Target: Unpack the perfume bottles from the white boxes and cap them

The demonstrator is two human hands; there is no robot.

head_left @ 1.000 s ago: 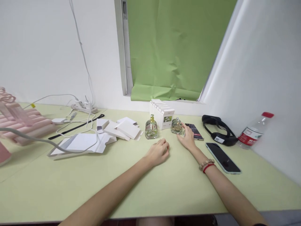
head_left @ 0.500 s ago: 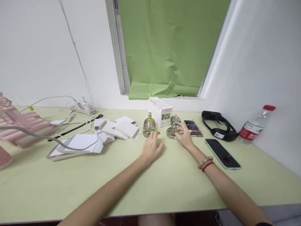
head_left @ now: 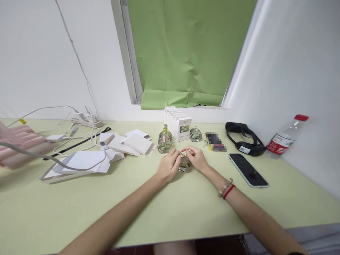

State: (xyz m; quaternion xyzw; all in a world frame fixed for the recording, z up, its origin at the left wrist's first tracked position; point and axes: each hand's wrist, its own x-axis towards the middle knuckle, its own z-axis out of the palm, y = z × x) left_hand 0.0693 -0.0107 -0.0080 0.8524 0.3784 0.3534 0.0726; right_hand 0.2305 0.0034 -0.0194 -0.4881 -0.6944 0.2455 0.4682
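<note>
A glass bottle with a gold-coloured top (head_left: pixel 184 165) stands on the table between my two hands. My left hand (head_left: pixel 168 165) is closed round the left side of this bottle, its thumb along the near side. On the other side my right hand (head_left: pixel 196 158) has its fingers bent over towards the gold top; whether they grip it cannot be made out. More glass bottles (head_left: pixel 165 143) stand in a row just behind my left hand. Another glass bottle (head_left: pixel 196 134) is beside a row of white boxes (head_left: pixel 183 129).
Flattened white cartons (head_left: pixel 132 143) and cables lie at the left, near a pink ridged object (head_left: pixel 26 143). On the right are a phone (head_left: pixel 249 170), a black headset (head_left: pixel 248 147), a water bottle (head_left: pixel 284 141) and a partly pixelated phone with small parts beside it.
The gold-topped bottle has moved left and nearer, along with my right hand. My left hand has left the row of bottles and come to this bottle. The view has shifted slightly.
</note>
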